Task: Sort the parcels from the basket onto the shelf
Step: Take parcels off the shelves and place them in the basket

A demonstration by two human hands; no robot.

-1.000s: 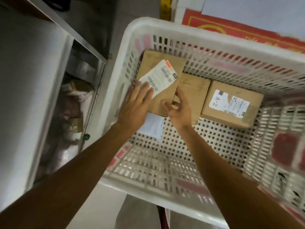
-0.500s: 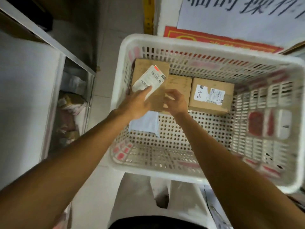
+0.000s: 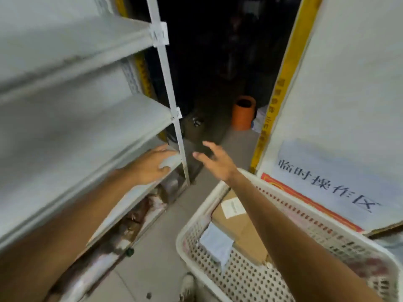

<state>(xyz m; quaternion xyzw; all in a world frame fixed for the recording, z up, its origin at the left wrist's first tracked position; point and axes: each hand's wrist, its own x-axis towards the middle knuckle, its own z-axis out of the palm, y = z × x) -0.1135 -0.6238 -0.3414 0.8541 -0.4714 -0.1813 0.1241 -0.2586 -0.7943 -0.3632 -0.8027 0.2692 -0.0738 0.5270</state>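
The white perforated basket (image 3: 197, 216) stands at the lower right. It holds a brown box (image 3: 237, 227) with a white label and a flat white parcel (image 3: 216, 243). The grey metal shelf (image 3: 76, 127) fills the left side. My left hand (image 3: 150, 165) lies on the front corner of a shelf board beside the upright post (image 3: 174, 110). A pale shape sits between its fingers and thumb, too blurred to tell from the shelf edge. My right hand (image 3: 214, 162) hovers in the air above the basket's far corner, fingers spread, holding nothing.
Bagged parcels (image 3: 135, 216) crowd the lowest shelf level near the floor. An orange cylinder (image 3: 243, 112) stands in the dark aisle ahead. A white board with a yellow edge strip (image 3: 281, 94) and a printed sign (image 3: 327, 182) walls off the right side.
Both hands have left the labelled brown box in the basket and risen; the left went to the shelf, the right into the air. The view swung up from the basket toward the shelf.
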